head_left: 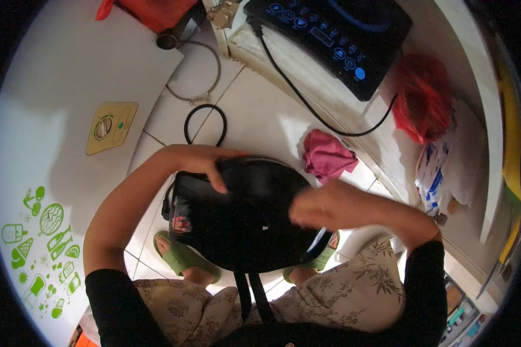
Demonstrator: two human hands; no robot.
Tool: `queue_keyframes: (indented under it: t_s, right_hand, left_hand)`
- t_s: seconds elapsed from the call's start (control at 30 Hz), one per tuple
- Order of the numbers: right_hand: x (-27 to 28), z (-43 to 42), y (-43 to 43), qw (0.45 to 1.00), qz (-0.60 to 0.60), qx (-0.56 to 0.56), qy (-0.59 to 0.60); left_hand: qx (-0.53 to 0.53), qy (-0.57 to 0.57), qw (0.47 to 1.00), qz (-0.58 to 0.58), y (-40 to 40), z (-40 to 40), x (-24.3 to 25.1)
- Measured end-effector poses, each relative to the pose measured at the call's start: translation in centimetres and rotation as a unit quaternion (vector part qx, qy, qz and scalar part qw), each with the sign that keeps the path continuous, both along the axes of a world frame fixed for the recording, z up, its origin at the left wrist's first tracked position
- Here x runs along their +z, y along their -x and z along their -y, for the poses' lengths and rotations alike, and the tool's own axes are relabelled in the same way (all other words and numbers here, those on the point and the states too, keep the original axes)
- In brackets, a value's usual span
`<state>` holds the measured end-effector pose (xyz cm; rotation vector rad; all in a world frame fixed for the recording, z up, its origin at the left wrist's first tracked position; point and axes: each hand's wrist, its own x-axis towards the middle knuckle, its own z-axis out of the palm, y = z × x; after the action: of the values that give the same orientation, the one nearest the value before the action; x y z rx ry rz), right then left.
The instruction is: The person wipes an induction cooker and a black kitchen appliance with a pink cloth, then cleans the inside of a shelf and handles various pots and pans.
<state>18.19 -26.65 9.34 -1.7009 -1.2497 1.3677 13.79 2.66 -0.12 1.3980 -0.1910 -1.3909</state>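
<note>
A glossy black rounded appliance (252,212), perhaps an electric cooker, stands between my feet, with a red and white sticker on its left side. My left hand (212,167) rests over its far left edge, thumb apart on the top; its other fingers are partly hidden. My right hand (314,206) is blurred over the right side of the top, its fingers curled; whether it holds anything cannot be told. A crumpled pink cloth (328,155) lies on the floor just beyond my right hand. A looped black cord (205,106) lies on the floor behind the appliance.
A white chest freezer (69,152) with a dial stands at the left. At the upper right, a black induction cooker (330,39) with lit touch symbols sits on a ledge, its black cable (295,91) hanging down. A red plastic bag (423,99) and white bags (443,160) are at the right.
</note>
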Motion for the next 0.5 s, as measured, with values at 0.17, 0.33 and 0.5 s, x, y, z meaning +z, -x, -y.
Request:
queue_keyframes:
  t_s: [0.17,0.33,0.5]
  right_hand:
    - [-10.8,-11.7,-5.8,0.934,0.22,-0.133,-0.247]
    - [-17.7,-15.4,-5.7,0.888,0.343,0.006,-0.307]
    - [-16.3,-10.9,-3.7,0.873,0.444,0.187,-0.071]
  left_hand:
    - [-0.121,-0.14,0.973,0.138,-1.5,2.8,2.4]
    - [0.085,-0.254,0.907,0.325,2.7,1.8,4.8]
    - [0.584,-0.343,0.725,0.125,16.9,-4.3,1.6]
